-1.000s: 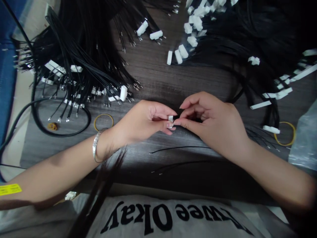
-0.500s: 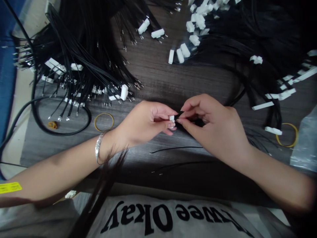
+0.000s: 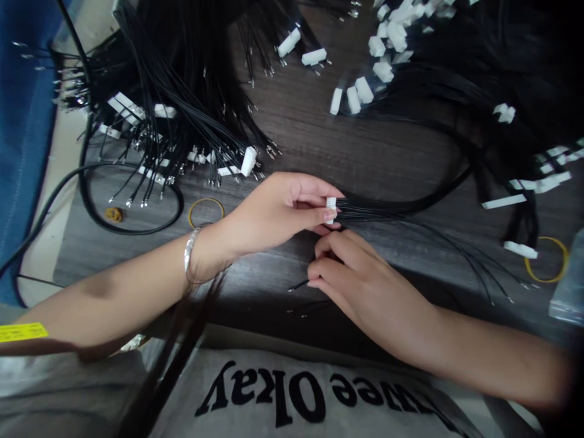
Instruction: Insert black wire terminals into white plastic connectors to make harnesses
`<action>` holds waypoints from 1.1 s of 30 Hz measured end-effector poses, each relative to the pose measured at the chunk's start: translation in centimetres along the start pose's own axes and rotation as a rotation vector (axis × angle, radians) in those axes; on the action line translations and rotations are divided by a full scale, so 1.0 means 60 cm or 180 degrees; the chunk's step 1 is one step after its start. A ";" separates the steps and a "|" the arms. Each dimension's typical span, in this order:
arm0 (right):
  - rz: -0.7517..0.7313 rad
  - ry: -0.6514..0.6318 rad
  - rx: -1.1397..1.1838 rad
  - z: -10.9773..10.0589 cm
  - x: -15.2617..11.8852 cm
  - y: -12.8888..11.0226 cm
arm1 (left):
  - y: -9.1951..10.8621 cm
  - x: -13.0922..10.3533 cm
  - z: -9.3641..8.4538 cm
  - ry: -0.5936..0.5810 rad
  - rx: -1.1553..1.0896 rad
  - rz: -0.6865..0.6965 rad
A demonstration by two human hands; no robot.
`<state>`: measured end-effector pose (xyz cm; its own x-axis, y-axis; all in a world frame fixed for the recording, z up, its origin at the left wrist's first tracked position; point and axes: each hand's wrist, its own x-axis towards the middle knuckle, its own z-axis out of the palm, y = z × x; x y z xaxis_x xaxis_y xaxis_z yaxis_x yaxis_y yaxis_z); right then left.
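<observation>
Pinching a loose black wire [image 3: 298,285] near its tip, your right hand [image 3: 360,280] is now closer to you, having left the white connector [image 3: 331,210]. Just beyond, your left hand [image 3: 276,210] still grips that connector between thumb and fingers. Its attached wires [image 3: 387,205], mostly covered before, now show running off to the right. Farther away, the heaped wire bundles [image 3: 182,79] appear shifted rightward in your view.

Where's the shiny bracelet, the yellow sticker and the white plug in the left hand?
Shiny bracelet [image 3: 188,249], head view: middle of its band.
Yellow sticker [image 3: 22,331], head view: middle of what shows.
White plug [image 3: 331,202], head view: its upper end.
</observation>
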<state>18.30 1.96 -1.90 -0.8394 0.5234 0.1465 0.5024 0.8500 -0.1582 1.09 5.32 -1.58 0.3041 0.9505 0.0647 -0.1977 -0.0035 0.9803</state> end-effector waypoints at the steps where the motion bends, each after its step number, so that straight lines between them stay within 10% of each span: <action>1: -0.0026 -0.0011 -0.0057 -0.001 0.000 0.002 | 0.001 0.000 0.000 -0.0010 -0.0032 -0.0044; 10: 0.0662 0.0871 0.0009 -0.081 0.017 0.055 | 0.012 0.002 -0.001 -0.0128 -0.0170 -0.0371; 33: 0.0818 0.0936 0.0162 -0.069 0.026 0.068 | 0.011 0.003 0.003 -0.0175 0.0338 -0.0293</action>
<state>19.90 6.46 1.70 -0.5887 0.7196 0.3683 0.6714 0.6890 -0.2731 1.18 5.45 -0.90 0.3676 0.9298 -0.0190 -0.0678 0.0472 0.9966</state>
